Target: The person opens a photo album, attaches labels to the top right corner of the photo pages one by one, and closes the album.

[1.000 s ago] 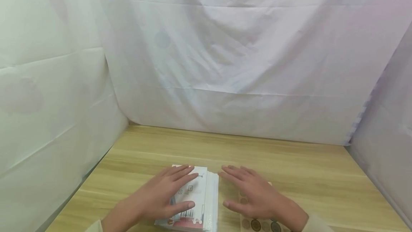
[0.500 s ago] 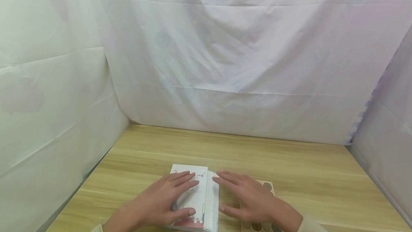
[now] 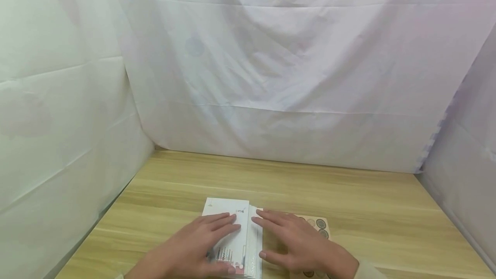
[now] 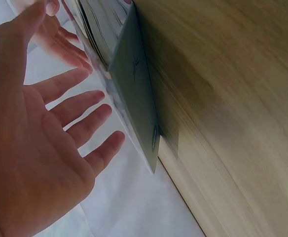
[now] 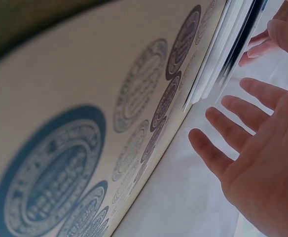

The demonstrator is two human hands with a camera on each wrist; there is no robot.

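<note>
A white, book-like stack (image 3: 238, 244) with printed pictures and small lettering on its top lies near the front of the table. Over its left part is my left hand (image 3: 197, 244), fingers spread and holding nothing. White layers (image 3: 254, 244) jut out along the stack's right side, and the fingertips of my right hand (image 3: 302, 244) overlap them in the head view. Beneath the right hand lies a tan sheet (image 3: 322, 227) printed with round seals, mostly covered. Seen from the left wrist, a grey-green cover (image 4: 136, 89) stands out below the page edges, beside the extended fingers.
The wood-grain table (image 3: 286, 180) extends behind and to both sides of the stack. White cloth (image 3: 271, 76) hangs at the back, with more cloth (image 3: 58, 119) along the left and a pale wall on the right.
Both hands have come a little nearer the front, and the right has shifted left over the white layers. More of the stack's far end and the tan sheet's far corner shows now.
</note>
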